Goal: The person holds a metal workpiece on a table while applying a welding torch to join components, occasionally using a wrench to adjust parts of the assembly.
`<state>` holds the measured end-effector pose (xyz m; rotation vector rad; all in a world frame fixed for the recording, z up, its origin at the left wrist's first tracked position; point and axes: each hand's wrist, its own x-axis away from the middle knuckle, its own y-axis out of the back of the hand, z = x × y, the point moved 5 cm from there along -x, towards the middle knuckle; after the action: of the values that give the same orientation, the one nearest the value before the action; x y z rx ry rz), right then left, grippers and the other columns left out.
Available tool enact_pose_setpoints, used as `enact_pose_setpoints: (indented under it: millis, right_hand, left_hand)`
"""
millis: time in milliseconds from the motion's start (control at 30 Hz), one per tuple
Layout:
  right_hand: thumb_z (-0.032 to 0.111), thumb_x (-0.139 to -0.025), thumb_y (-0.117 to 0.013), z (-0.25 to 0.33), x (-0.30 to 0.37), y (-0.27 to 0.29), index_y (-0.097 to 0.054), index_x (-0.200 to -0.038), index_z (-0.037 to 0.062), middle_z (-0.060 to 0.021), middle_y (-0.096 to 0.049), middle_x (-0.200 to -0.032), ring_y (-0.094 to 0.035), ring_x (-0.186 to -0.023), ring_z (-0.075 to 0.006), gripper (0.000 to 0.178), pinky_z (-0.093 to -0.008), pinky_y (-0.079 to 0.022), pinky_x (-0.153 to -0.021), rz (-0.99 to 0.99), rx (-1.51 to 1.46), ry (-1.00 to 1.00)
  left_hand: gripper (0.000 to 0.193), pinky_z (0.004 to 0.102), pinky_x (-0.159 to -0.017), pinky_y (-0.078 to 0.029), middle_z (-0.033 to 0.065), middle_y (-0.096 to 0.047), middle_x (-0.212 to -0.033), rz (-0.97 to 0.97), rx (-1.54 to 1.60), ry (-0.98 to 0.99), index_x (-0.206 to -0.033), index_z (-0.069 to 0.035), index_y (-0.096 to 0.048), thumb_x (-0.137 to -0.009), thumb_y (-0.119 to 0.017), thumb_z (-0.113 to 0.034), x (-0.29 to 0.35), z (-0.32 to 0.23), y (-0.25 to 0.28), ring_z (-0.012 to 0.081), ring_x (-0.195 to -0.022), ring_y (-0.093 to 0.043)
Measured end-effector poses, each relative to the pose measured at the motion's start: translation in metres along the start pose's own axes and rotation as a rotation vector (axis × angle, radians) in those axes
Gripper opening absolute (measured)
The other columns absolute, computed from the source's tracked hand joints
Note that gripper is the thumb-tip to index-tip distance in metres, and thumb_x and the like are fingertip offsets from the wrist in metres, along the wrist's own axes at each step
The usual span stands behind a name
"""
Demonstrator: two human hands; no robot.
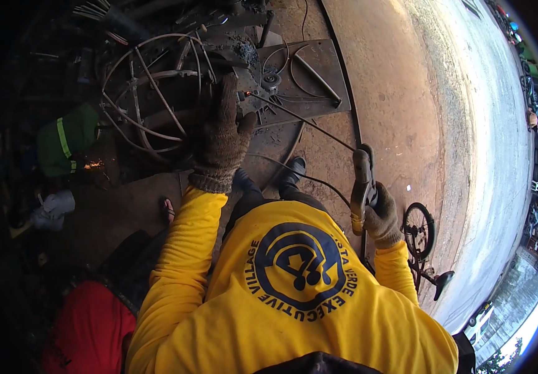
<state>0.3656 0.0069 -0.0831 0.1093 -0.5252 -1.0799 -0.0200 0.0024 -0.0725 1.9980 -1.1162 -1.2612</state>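
My right hand (382, 218), in a brown knit glove, is closed around a welding electrode holder (360, 187). Clamped in its jaws, a thin welding rod (306, 122) slants up and left over a metal plate (334, 75), its tip glowing red. My left hand (220, 140), gloved the same way, is raised with fingers stretched and the thumb apart, holding nothing. It overlaps the right side of a round cage-like frame (137, 81) of bent metal bars; whether it touches the bars I cannot tell.
On the plate lie a metal bar (316, 76) and a small round metal part (271, 80). A cable (319, 179) runs behind the holder. Sparks (94, 165) fly beside a person in green (69, 140) at left. A person in red (88, 327) is close at lower left. A bicycle (420, 234) stands right.
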Motion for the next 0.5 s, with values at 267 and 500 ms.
enact_pose_setpoints:
  millis: [267, 500]
  right_hand:
    - [0.028, -0.078, -0.08, 0.001, 0.001, -0.002, -0.062, -0.127, -0.0042, -0.0135, -0.071, -0.106, -0.067, -0.097, -0.0212, 0.062, -0.0346, -0.052, -0.09, 0.003, -0.041, -0.006]
    - [0.032, -0.08, -0.08, -0.007, 0.002, 0.001, -0.062, -0.127, -0.0032, -0.0121, -0.071, -0.107, -0.067, -0.098, -0.0205, 0.062, -0.0343, -0.052, -0.09, -0.001, -0.032, 0.01]
  left_hand:
    - [0.085, 0.0496, -0.109, -0.047, 0.0244, -0.055, -0.145, -0.003, 0.007, -0.005, -0.155, -0.007, -0.04, -0.082, -0.082, -0.017, -0.001, -0.003, 0.002, 0.0452, -0.131, -0.055]
    - [0.083, 0.0491, -0.108, -0.048, 0.0245, -0.057, -0.142, 0.019, 0.039, 0.036, -0.155, -0.009, -0.04, -0.083, -0.081, -0.017, -0.003, -0.004, 0.001, 0.0459, -0.128, -0.056]
